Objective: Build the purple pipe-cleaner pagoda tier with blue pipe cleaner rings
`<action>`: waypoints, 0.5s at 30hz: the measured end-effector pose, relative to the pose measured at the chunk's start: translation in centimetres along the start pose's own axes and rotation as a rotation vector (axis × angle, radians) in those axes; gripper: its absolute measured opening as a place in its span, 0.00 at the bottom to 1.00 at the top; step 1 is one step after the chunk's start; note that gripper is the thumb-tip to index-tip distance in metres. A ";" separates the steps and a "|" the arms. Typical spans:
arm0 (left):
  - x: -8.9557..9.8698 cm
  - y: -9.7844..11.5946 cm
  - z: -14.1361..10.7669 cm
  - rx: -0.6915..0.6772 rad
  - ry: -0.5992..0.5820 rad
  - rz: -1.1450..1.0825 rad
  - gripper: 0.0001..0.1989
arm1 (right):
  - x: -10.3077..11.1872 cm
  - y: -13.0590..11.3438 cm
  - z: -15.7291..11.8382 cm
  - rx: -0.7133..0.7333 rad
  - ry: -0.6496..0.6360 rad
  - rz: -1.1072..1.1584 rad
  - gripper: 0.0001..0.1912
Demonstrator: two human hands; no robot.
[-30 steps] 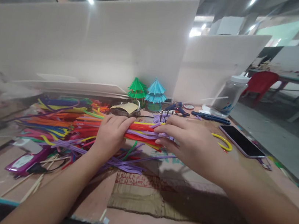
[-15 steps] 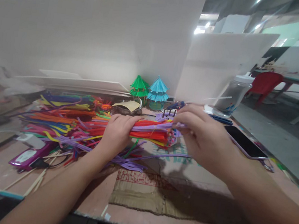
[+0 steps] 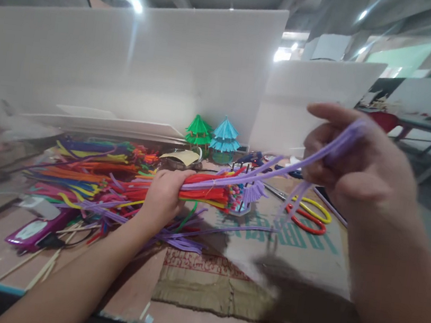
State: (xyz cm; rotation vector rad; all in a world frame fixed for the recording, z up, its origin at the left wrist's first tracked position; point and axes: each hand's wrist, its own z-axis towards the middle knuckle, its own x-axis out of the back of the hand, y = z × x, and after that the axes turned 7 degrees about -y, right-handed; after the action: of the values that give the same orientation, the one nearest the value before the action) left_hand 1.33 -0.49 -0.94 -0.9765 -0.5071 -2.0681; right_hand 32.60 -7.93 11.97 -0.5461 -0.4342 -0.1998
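The long fuzzy strands (image 3: 237, 178) are lilac, the bundle (image 3: 206, 193) mostly red with yellow; one small tiered tree (image 3: 197, 133) is green, the other (image 3: 225, 135) light blue; the scissors (image 3: 307, 228) have one yellow and one red handle loop; the brown cardboard (image 3: 197, 291) bears red scrollwork and green lettering

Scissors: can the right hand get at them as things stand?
Probably yes: the scissors lie below the right hand, handle loops mostly exposed. It holds purple strands, though, and some dangle by the loops.
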 end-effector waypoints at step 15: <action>0.0 0.3 0.2 -0.056 0.016 0.059 0.28 | -5.2 -0.5 -0.9 0.052 0.171 -0.018 0.18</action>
State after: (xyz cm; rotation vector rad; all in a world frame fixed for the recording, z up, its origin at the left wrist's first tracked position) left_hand 1.64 -0.56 -0.80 -0.9951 -0.4098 -2.0455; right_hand 28.10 -8.42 9.17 -0.4695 -0.2773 -0.2499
